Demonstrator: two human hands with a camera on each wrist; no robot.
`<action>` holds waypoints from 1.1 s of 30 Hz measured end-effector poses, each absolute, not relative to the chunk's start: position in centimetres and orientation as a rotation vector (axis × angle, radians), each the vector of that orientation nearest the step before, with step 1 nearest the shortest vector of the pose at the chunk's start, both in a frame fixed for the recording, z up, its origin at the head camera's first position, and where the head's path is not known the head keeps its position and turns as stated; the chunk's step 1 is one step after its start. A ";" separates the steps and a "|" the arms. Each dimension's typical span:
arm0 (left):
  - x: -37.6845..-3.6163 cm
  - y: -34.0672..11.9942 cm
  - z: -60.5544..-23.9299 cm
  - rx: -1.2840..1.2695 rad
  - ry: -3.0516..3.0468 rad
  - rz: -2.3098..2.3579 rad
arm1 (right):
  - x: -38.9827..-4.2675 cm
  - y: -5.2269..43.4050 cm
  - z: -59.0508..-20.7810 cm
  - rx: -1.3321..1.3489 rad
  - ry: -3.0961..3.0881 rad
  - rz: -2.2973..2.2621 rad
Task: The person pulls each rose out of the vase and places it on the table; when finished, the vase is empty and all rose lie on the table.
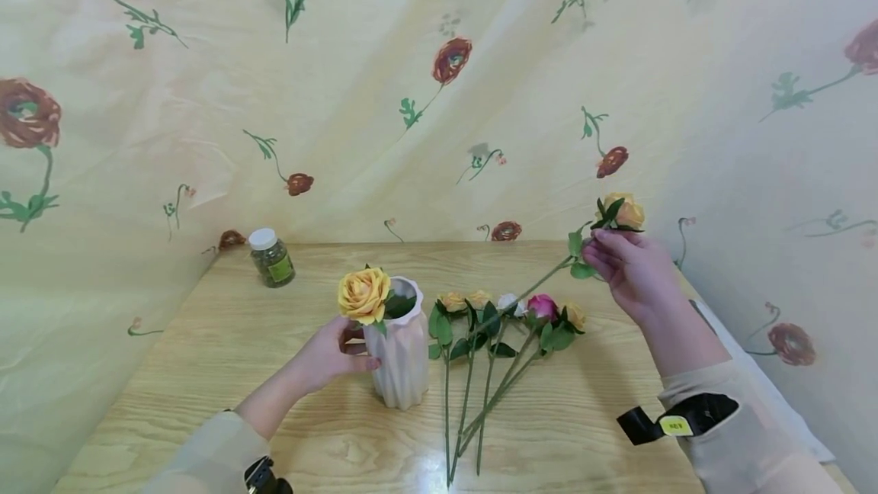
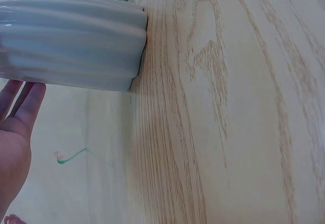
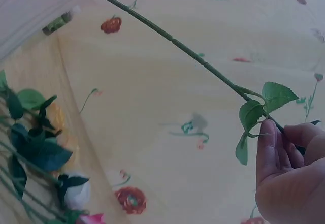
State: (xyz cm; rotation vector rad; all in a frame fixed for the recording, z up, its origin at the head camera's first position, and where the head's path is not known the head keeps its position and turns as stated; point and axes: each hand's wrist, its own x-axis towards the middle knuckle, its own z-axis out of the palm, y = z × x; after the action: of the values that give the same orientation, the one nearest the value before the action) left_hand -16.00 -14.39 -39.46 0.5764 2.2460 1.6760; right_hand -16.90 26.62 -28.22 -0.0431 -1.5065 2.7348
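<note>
In the head view my left hand point(image 1: 336, 357) holds a white ribbed vase point(image 1: 400, 364) upright by its left side. The left wrist view shows fingers point(image 2: 31, 102) against the vase wall point(image 2: 76, 41). One yellow artificial rose point(image 1: 363, 295) stands in the vase, its bloom leaning over the left of the rim. Raised at the right, my right hand point(image 1: 627, 269) pinches another artificial rose, yellow-orange point(image 1: 626, 212), by the stem just below its bloom. That rose's bare stem point(image 3: 172, 40) slants down toward the vase, with green leaves point(image 3: 278, 97) beside the fingers.
Several artificial roses lie on the wooden table point(image 1: 309, 433) right of the vase, including a pink rose point(image 1: 542, 306) and a white rose point(image 1: 509, 303). A white-lidded jar point(image 1: 272, 259) stands at the back left. Flower-printed cloth point(image 1: 357, 97) hangs behind the table.
</note>
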 end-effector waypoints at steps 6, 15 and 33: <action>-16.0 -14.5 -39.4 0.575 2.245 1.680 | -16.7 28.2 -31.0 -0.038 -1.645 2.711; -16.0 -14.5 -39.5 0.572 2.249 1.679 | -16.2 28.9 -36.2 -0.176 -1.945 2.599; -15.8 -14.3 -39.1 0.584 2.225 1.684 | -15.0 30.0 -41.9 -0.413 -2.108 2.502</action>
State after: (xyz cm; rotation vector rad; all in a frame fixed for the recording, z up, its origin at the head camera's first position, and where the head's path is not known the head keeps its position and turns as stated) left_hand -15.79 -14.26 -39.15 0.5838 2.2254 1.6841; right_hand -15.03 30.03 -41.91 -0.4134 -2.1078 2.5024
